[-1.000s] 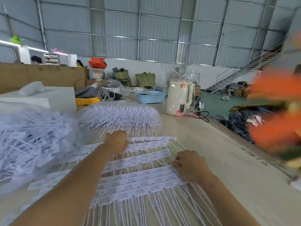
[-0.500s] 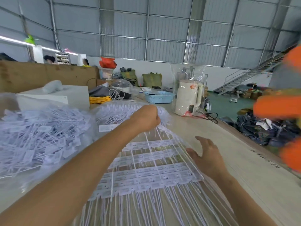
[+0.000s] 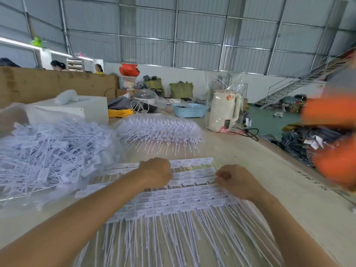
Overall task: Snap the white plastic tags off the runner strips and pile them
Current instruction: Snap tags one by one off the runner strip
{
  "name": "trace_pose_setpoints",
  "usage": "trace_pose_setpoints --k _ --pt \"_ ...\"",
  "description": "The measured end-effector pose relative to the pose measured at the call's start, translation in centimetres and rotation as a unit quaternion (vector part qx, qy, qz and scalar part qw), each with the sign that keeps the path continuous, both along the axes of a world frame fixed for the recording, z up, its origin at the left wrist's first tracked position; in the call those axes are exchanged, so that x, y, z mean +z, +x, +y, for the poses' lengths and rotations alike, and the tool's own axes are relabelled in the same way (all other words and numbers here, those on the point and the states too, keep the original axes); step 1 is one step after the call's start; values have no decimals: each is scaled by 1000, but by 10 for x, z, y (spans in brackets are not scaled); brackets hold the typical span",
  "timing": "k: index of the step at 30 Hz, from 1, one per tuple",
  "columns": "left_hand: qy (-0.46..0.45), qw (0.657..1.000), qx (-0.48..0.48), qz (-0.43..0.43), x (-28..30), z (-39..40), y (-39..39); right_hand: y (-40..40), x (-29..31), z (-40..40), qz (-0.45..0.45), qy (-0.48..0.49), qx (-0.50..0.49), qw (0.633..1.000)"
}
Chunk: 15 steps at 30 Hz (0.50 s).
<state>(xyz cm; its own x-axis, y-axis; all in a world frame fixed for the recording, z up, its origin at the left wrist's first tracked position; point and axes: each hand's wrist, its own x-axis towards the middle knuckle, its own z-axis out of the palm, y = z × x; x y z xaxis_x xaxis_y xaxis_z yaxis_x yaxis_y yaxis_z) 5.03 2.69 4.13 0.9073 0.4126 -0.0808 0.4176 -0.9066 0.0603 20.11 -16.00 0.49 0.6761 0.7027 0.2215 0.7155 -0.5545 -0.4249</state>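
While hands work, kettle & basket sit behind

One head-worn wide-angle view looks forward and down, close over the counter, warehouse hall beyond.

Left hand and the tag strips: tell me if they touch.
Touching. The head view shows the left hand curled down onto the tag strips, no gap visible.
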Motion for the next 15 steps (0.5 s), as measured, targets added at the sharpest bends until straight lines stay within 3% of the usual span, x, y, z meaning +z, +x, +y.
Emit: trace_pose_setpoints --k 3,7,11,15 --pt "-37 996 -39 -78 -16 -19 27 -1 -9 4 -44 -49 -39 997" --pt "-84 992 -59 -69 -33 -37 53 -2 -12 5 -12 29 -50 998" --pt "-151 977 -62 -136 -40 -31 62 1 -12 5 -34 66 -66 995" --pt "-244 944 -103 -198 -31 -16 53 4 -4 3 67 131 -84 985"
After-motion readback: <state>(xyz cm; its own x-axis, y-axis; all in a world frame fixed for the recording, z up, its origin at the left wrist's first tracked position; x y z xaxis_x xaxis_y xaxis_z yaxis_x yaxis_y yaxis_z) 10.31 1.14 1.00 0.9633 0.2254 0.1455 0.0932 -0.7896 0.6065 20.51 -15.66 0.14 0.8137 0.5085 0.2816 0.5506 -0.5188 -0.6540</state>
